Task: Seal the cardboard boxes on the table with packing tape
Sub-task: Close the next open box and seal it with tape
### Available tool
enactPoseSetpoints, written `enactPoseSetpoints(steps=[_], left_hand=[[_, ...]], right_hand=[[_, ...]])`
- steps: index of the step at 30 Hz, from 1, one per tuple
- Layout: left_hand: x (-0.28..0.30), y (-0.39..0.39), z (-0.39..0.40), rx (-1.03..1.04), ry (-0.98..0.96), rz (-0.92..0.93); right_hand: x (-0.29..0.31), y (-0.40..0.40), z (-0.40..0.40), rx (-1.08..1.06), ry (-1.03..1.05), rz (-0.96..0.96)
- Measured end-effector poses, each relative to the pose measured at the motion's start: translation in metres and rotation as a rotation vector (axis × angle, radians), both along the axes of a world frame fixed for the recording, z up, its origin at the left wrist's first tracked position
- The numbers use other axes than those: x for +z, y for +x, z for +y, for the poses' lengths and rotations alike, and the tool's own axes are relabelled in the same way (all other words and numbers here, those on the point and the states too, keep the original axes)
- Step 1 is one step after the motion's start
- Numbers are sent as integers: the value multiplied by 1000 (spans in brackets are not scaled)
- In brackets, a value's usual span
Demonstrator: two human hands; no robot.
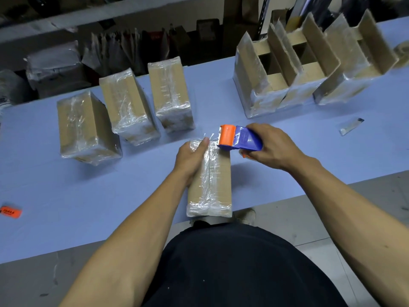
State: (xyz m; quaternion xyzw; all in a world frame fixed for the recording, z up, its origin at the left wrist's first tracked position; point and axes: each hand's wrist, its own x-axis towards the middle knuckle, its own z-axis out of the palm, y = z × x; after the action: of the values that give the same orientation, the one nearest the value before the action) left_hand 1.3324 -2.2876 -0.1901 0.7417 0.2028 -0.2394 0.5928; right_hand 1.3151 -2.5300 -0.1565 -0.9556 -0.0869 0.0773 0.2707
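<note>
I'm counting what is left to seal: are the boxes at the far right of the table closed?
No. The far-right boxes stand with their flaps up and their tops open, unlike the three taped boxes at left.

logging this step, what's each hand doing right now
Left hand: grips the far end of the box.
Right hand: grips the tape dispenser.
</note>
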Motion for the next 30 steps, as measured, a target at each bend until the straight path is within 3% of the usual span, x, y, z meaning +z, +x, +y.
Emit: enactPoseSetpoints(steps=[8,15,27,30], left_hand=[[-5,4,6,-13,11,10],[-4,4,2,-8,-30,1],[4,10,-1,-14,34,-11],[4,8,-4,-66,61,-43]], right_hand=[[2,-10,-55,-13,-62,81],[-9,-13,-54,-38,-90,138],[4,19,3,-32,-521,-42],[3,16,26,-26,-641,57]])
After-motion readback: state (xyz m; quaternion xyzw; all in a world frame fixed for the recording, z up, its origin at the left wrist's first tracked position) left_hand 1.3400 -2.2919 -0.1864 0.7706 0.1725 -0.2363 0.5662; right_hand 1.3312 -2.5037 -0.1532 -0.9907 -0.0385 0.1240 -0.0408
